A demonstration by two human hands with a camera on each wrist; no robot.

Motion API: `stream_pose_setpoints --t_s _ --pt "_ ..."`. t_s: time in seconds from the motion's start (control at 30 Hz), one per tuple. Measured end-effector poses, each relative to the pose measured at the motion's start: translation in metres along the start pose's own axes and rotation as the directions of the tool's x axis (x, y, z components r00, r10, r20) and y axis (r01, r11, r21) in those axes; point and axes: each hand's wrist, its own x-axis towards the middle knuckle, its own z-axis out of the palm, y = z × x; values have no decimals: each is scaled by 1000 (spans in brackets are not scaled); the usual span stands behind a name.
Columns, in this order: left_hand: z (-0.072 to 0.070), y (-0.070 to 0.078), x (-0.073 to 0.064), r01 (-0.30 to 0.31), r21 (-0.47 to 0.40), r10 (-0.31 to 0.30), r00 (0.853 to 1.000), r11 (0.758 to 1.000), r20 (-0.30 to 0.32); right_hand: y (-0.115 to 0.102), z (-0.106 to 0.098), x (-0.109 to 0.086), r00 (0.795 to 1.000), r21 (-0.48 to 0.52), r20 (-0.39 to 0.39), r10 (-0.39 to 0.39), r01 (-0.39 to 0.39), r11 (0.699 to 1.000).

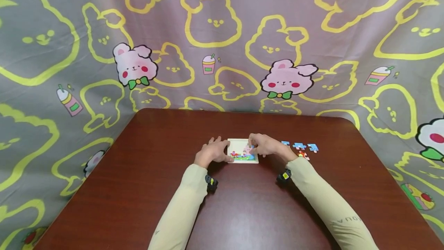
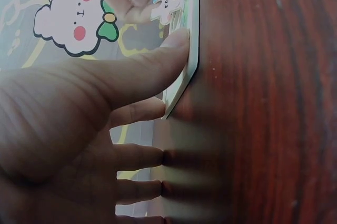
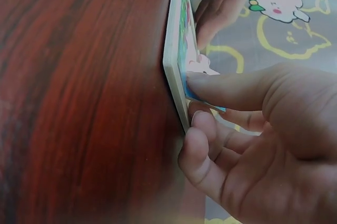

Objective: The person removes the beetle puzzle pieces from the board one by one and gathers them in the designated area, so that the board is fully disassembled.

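**Puzzle piece (image 2: 164, 10) pinched over a part-filled tray (image 1: 237, 144)**

In the head view, a patterned cloth (image 1: 229, 22) is hung behind the brown table (image 1: 166, 149). Loose pieces (image 1: 299, 146) are scattered beyond the right wrist, and the tray's right edge is partly covered by the right hand (image 1: 264, 145).

In the left wrist view, the tray's rim is touched by the left hand (image 1: 214, 151), its fingers extended.

In the right wrist view, the piece is held between right thumb and fingers, tilted just above the tray's right end.
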Motion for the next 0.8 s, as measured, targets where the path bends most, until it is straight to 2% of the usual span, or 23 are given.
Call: stream_pose_setpoints --t_s 0.4,0.63,0.8 --pt "0 -2 -1 -15 -8 15 1000 1000 0 -4 -3 2 996 -48 83 -9 13 999" --pt "0 -1 -2 -17 -12 17 1000 1000 8 -5 -10 -2 991 5 122 -46 46 999" --pt "-2 -1 -3 -21 -11 21 1000 1000 3 -1 -17 -11 994 52 86 -71 66 996"
